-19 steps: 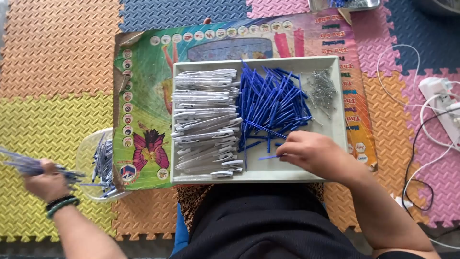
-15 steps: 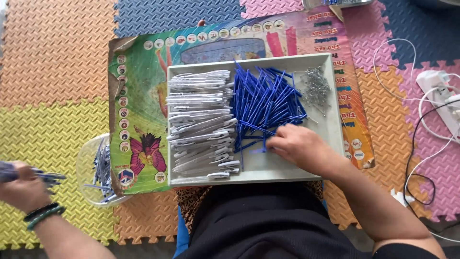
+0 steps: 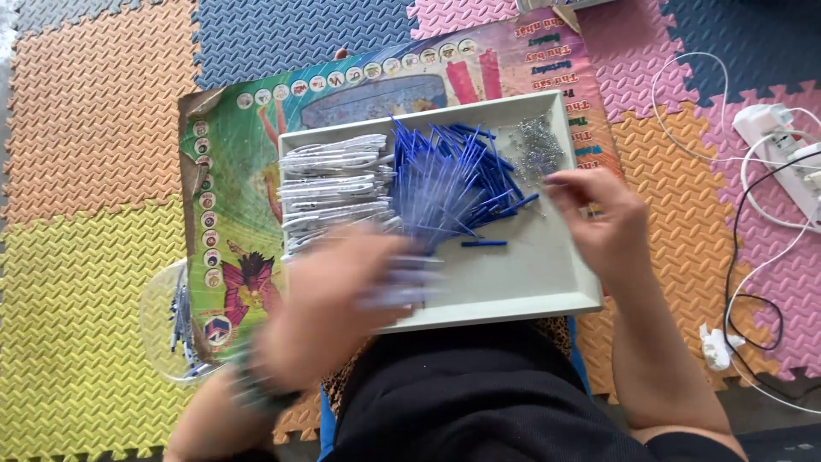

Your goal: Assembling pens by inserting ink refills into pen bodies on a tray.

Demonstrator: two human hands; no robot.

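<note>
Left hand [image 3: 329,299] blurred over tray [image 3: 547,282], grip unreadable; right hand [image 3: 603,222] loosely spread near springs [image 3: 539,150]; blue tubes [image 3: 453,175] look light, stiff, best pinched mid-length.

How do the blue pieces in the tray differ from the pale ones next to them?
The blue tubes are dark blue and fan out loosely at many angles; the pale grey pieces lie stacked in near-parallel rows. The blue tubes fill the tray's middle, the pale grey pieces its left side. Both are slim, long parts heaped in one tray.
</note>
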